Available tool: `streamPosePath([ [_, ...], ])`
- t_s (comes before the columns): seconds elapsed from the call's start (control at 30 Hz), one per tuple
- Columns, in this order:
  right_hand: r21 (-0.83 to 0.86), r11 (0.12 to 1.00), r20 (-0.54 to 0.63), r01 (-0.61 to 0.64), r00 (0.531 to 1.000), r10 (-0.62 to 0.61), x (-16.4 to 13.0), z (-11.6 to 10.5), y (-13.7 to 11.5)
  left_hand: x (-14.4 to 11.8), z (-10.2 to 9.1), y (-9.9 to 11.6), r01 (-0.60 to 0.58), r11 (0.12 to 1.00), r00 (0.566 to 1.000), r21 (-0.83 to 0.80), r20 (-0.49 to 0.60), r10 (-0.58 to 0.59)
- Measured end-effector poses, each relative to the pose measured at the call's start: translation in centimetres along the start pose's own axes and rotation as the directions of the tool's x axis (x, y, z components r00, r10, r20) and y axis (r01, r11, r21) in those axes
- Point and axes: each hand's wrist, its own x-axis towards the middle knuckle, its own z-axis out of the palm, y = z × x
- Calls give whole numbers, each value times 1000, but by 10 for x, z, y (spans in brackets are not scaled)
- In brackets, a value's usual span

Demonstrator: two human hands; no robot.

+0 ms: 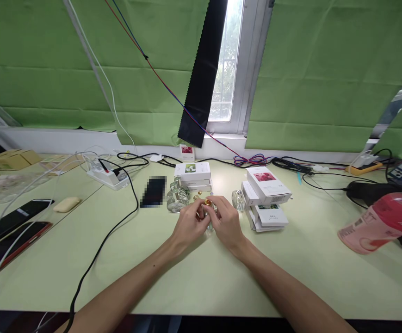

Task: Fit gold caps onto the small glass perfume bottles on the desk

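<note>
Between the clustered glass bottles [177, 201] and the right-hand white boxes [269, 186], the left hand [191, 217] and right hand [227, 223] meet over the table [201, 286], fingertips clamped on a small gold-coloured piece [208, 202], probably pinched from both sides for steadiness.

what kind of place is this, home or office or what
Hard to say for sure, but probably a work table in an office or small workroom: a power strip sits on it, phones lie at the left, and white boxes are stacked beside a glass bottle.
</note>
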Motion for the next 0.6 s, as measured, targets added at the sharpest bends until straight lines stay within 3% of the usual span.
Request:
streamPosePath([
  [0.6,40,997,-18,69,998,-68,0,1,-2,0,-1,1,-24,1000,1000,5,2,24],
])
